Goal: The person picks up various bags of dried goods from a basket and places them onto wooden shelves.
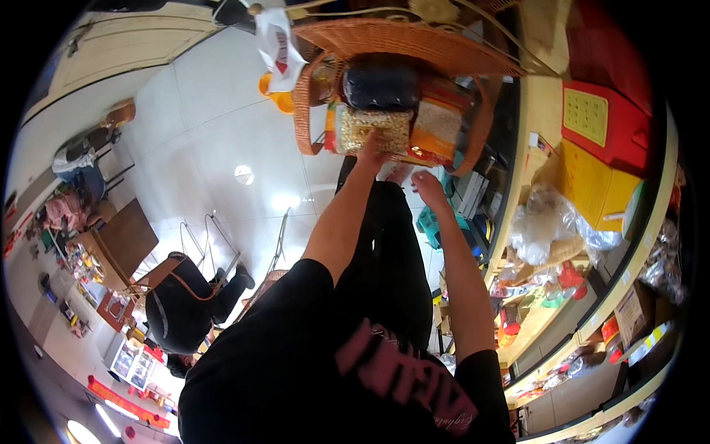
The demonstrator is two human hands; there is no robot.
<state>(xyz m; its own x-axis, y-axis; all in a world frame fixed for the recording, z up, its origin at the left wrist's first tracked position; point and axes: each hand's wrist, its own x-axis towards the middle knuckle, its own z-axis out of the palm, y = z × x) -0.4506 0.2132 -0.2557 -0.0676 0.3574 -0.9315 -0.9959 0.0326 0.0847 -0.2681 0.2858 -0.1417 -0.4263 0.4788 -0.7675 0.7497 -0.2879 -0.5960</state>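
Observation:
A brown wicker chair [407, 41] faces me with several packed goods on its seat. My left hand [373, 154] reaches over the near edge of a clear plastic packet of pale kernels [346, 132], its fingers against the front. Whether it grips the packet is hidden. Beside that packet, to the right, lies an orange packet with a pale grainy filling [435, 125]. A dark wrapped bundle [380, 87] is behind the kernels. Just in front of the seat, to the right, my right hand [428, 187] hangs with loosely bent fingers and nothing visible in it.
Wooden shelves [541, 111] run along my right, bearing a red box [604, 125], a yellow box [593, 180] and clear plastic bags [535, 222]. A seated person [177, 305] in dark clothes is at the left. An orange plastic object [280, 101] lies beside the chair.

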